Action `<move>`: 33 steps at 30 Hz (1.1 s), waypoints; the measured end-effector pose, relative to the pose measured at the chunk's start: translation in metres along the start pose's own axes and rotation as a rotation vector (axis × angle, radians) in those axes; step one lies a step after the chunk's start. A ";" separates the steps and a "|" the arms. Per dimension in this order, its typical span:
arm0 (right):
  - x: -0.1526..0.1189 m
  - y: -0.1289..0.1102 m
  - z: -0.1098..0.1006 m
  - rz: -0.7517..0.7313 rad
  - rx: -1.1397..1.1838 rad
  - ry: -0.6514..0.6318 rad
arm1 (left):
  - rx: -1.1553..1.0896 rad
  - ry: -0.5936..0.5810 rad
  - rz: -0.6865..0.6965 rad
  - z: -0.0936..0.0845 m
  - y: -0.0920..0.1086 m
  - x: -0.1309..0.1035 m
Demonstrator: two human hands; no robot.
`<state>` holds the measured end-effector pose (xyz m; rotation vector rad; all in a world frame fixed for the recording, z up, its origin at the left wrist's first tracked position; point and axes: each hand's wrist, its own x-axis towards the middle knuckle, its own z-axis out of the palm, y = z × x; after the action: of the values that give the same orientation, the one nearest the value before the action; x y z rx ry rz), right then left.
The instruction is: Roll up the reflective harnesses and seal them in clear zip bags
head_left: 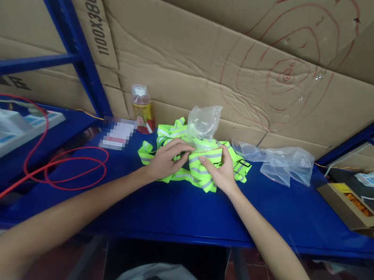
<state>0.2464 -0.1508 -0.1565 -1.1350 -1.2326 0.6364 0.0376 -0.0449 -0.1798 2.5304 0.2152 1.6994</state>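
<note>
Work looks partway: one neon-yellow reflective strap bundle is gathered in folds at the middle of the blue counter, while other reflective straps lie loose around it. Right hand grasps the bundle's right side, thumb on top. Left hand half-curled over the straps at left; cannot tell whether it grips.

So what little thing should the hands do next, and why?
Maybe the left hand could gently draw a loose loop of the bright yellow-green straps in toward the part that the right hand holds. That part is pinched between thumb and fingers, while other loops lie spread out on the blue table.
</note>
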 end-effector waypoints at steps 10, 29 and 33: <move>-0.003 0.014 -0.002 -0.013 -0.245 0.078 | 0.132 -0.125 0.006 0.002 0.001 -0.002; -0.021 0.027 0.001 -0.417 -1.034 -0.055 | 0.286 -0.136 0.096 -0.004 0.000 -0.005; -0.019 0.033 -0.001 -0.498 -1.037 -0.060 | 0.290 -0.095 0.158 -0.004 0.003 -0.001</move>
<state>0.2479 -0.1560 -0.1947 -1.5332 -1.8830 -0.4278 0.0335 -0.0481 -0.1792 2.9008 0.2808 1.7063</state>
